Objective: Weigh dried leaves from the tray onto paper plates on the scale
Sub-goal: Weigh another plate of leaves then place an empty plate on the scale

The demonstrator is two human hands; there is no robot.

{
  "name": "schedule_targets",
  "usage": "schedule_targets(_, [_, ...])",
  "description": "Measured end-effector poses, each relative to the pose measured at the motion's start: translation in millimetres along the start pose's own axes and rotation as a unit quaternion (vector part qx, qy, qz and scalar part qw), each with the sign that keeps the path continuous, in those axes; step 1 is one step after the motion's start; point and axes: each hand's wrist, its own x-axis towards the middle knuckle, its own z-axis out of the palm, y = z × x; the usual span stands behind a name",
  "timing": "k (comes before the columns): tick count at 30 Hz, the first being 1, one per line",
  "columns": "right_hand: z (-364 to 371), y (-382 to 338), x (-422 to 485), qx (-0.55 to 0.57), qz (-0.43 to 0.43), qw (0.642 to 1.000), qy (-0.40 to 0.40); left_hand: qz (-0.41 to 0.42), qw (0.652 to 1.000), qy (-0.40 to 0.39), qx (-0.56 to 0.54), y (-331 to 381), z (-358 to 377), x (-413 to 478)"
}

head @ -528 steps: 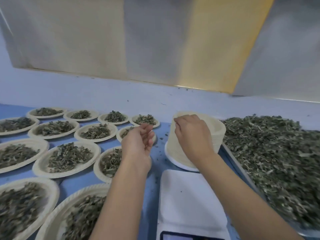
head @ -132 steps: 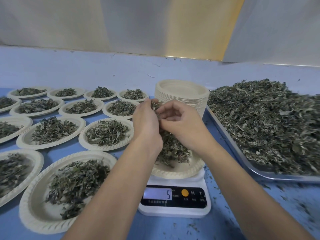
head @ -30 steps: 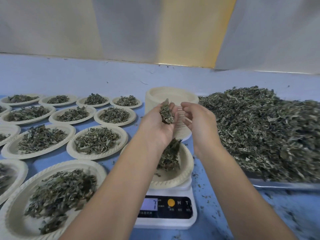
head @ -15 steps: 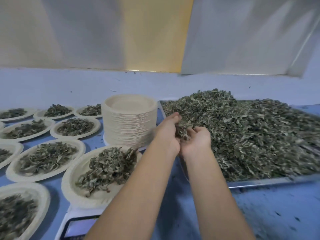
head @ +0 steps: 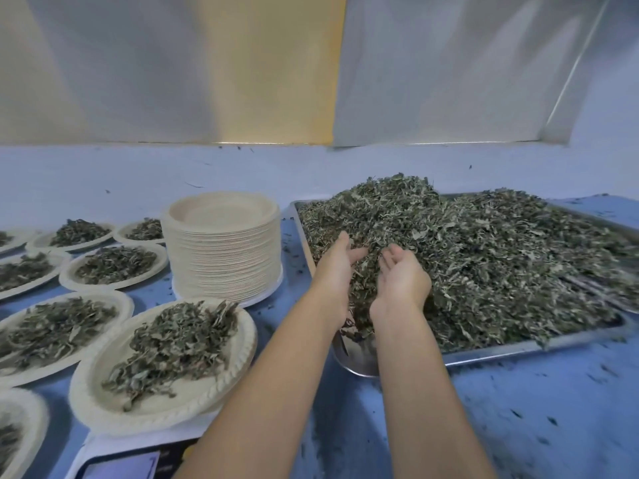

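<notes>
Both hands were down in the near left corner of the metal tray (head: 518, 349), in the loose heap of dried leaves (head: 484, 264); the left hand (head: 337, 267) and the right hand (head: 403, 281) stood a little apart, palms turned toward each other, fingers relaxed and only lightly bent, with a clump of leaves banked up between them and nothing pinched or clenched; the step in hand looked to be the scooping of a further helping. To their left the paper plate (head: 193, 402) sat on the white scale (head: 103, 447) and carried a fair mound of leaves, so the top-up probably needed to be small; the display was cut off at the lower edge and could not be read. To do it well, the heels of the palms should have closed first, since the gap at the wrists was where leaves would drop onto the bare corner of the tray; a modest lift would have served better than a full double handful, as dry flakes are light, brittle and quick to spill; the load ought to have travelled low across the blue surface (head: 518, 426), which was strewn with crumbs, and been let fall in pinches over the middle of the plate with an eye on the reading. The stack of empty plates (head: 223, 250) stood just beside the tray's left wall, and filled plates (head: 114, 267) lay farther left.
</notes>
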Motion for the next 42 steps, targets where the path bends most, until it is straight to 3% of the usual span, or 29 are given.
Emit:
schedule_targets(6, [3, 11, -4, 0.018, -0.024, 1.0, -0.003, 0.048, 0.997, 0.012, 0.056, 0, 4, -1])
schedule_targets(10, [2, 12, -6, 0.06, -0.014, 0.997, -0.046, 0.072, 0.997, 0.027, 0.019, -2, 2, 0])
schedule_targets(20, [15, 22, -21, -0.017, -0.004, 0.999, -0.048, 0.018, 0.994, 0.017, -0.108, 7, -23, -18])
schedule_targets(30, [41, 49, -57, -0.003, -0.021, 0.988, -0.156, 0.064, 0.991, 0.045, -0.112, 26, -73, -41])
schedule_targets(37, [48, 71, -83, -0.095, -0.039, 0.962, -0.253, 0.093, 0.986, 0.119, -0.073, 39, -121, -73])
schedule_targets(42, [40, 82, -87, -0.199, -0.044, 0.942, -0.268, 0.156, 0.972, 0.167, -0.059, 40, -169, -96])
